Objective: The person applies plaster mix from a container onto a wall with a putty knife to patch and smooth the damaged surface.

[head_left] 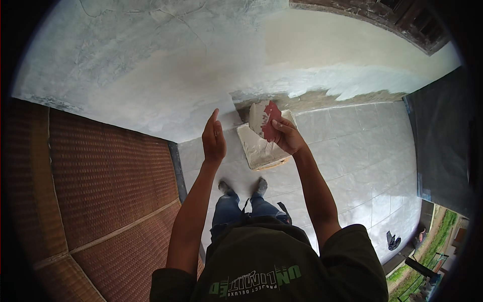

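Observation:
My right hand (pixel 289 135) grips a flat red spreader (pixel 269 132) coated with pale paste on its left part. It is raised over a shallow tray (pixel 249 153) of white paste on the tiled floor, which partly shows behind it. My left hand (pixel 214 140) is held upright left of the spreader, apart from it, its fingers stretched out with nothing visible in them. Ahead stands a wall (pixel 151 75) with uneven white and cream coating and a bare grey band along its bottom.
Woven brown panels (pixel 110 181) flank me on the left, a dark panel (pixel 435 141) on the right. Grey tiles (pixel 352 156) cover the floor under my feet (pixel 259 186). A dark wooden frame (pixel 392 15) is set high in the wall; black sandals (pixel 392 241) lie at right.

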`<action>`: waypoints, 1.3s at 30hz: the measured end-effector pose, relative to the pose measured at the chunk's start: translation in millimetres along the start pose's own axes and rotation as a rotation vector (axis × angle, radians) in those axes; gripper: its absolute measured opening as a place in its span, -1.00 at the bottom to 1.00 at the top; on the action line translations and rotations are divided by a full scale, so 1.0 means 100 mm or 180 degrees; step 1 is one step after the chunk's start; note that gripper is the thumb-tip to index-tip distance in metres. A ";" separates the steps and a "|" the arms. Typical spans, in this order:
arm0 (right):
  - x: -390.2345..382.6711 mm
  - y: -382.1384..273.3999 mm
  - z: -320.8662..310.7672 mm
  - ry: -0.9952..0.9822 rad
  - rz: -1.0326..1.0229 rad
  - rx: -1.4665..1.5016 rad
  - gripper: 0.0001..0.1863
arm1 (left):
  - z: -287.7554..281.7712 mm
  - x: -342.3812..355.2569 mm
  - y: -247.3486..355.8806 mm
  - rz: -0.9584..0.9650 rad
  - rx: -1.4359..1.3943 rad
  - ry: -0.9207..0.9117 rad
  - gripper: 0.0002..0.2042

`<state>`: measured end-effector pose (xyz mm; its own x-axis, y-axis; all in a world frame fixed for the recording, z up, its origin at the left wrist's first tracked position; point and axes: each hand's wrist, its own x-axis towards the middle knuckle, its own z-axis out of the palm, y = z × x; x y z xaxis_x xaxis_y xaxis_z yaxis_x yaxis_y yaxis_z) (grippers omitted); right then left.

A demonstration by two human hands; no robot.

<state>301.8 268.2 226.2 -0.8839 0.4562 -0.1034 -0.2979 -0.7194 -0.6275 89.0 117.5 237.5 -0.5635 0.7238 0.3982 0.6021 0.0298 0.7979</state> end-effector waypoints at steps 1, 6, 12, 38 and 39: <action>0.04 -0.09 0.09 -0.0149 -0.0148 -0.0064 -0.62 | -0.04 0.13 0.09 0.0179 0.0003 0.0069 -0.55; 0.26 -0.38 0.58 -0.0192 -0.0588 -0.0144 -0.66 | -0.26 0.65 0.48 0.0537 -0.0256 0.0199 -0.55; 0.41 -0.58 1.04 -0.0103 -0.1041 -0.0115 -0.69 | -0.48 1.15 0.80 0.1106 -0.0559 0.0284 -0.54; 0.94 -2.18 2.37 -0.0014 -0.2939 -0.1093 -0.77 | -1.17 3.06 2.21 0.3395 0.0038 0.0620 -0.52; 0.95 -2.29 2.40 -0.0041 -0.2957 -0.1121 -0.77 | -1.16 3.12 2.27 0.3474 0.0128 0.0666 -0.52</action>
<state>198.9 350.3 545.2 -0.3582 0.7525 0.5527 -0.7519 0.1185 -0.6485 -15.5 270.2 595.3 0.1979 0.2447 0.9492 0.8488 -0.5271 -0.0410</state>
